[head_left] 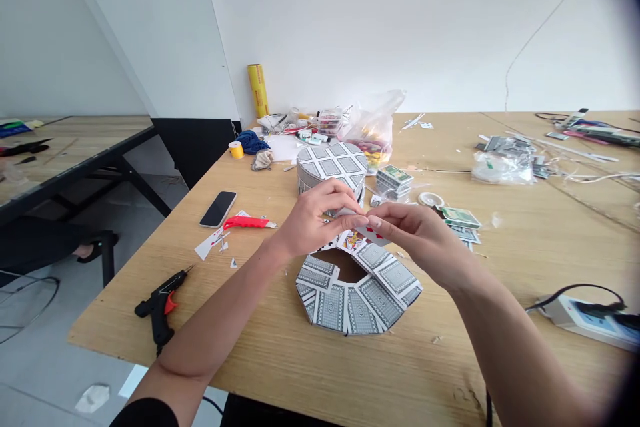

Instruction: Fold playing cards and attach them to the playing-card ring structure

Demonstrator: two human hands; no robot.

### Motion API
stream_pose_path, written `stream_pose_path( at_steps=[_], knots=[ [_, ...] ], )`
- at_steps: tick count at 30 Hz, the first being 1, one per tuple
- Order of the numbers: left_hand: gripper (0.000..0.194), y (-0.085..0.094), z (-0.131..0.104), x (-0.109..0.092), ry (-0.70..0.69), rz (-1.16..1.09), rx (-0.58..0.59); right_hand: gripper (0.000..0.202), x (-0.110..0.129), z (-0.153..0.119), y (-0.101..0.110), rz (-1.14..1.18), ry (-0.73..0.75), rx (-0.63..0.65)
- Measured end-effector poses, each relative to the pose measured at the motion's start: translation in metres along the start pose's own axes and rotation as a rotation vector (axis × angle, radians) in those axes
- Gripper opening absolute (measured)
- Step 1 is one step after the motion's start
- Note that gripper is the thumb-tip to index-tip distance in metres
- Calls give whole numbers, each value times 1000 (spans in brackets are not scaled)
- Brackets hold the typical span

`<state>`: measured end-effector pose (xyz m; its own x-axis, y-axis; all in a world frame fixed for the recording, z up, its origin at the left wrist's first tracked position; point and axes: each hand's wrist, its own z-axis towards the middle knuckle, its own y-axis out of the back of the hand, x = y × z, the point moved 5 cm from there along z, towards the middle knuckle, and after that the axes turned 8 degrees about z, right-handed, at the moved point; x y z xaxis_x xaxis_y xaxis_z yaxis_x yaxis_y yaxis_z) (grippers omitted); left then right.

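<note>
Over a light wooden table (pixel 260 347) in a room with a white wall (pixel 400 27), a grey floor (pixel 55 373) and a second table (pixel 75 140) off to the left, holds a red diamond playing card (pixel 373 235) above the far side of a ring of overlapping cards (pixel 330 307). Grasps it in the fingertips of both the left hand (pixel 325 213) and right hand (pixel 413 230), close together. Behind the ring, has a round card-covered box (pixel 333 163); farther back, a clear plastic bag (pixel 375 127) and a yellow roll (pixel 257 90). To the left, has a phone (pixel 219 209), a red utility knife (pixel 247 221) and, near the table's left edge, a glue gun (pixel 161 307). To the right, finds open wood with small scraps, between the ring and a power strip (pixel 590 320); nearer, more bare wood down to the front edge.
</note>
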<state>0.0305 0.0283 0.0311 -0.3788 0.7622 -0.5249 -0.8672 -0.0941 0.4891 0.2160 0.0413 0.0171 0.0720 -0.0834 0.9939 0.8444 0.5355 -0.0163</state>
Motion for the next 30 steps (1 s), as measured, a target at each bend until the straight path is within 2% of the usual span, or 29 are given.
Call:
stream_pose_path(
  at_steps=[3, 6, 10, 14, 20, 22, 25, 30],
  knots=[
    [34, -4, -2, 9, 162, -62, -27, 42, -5, 1, 6, 84, -5, -68],
    [52, -11, -6, 21, 366, -216, -22, 50, -8, 2, 10, 133, 40, -127],
    [45, -17, -7, 26, 482, -404, -20, 39, -7, 1, 3, 70, 70, -76],
    [39, -15, -7, 20, 477, -359, 47, 37, -9, 0, -1, 22, 47, -84],
    [31, -12, -5, 6, 325, -163, 254, 37, -8, 0, 0, -37, 73, -84],
    [29, -12, -4, 4, 305, -142, 281, 40, -8, 1, 1, -57, 87, -77],
    [26, -13, -4, 4, 284, -119, 225, 44, -11, 2, 2, -41, 88, -118],
    [22, -15, -4, 0, 235, -97, 86, 45, -11, -1, -1, -34, 155, -260]
  ],
)
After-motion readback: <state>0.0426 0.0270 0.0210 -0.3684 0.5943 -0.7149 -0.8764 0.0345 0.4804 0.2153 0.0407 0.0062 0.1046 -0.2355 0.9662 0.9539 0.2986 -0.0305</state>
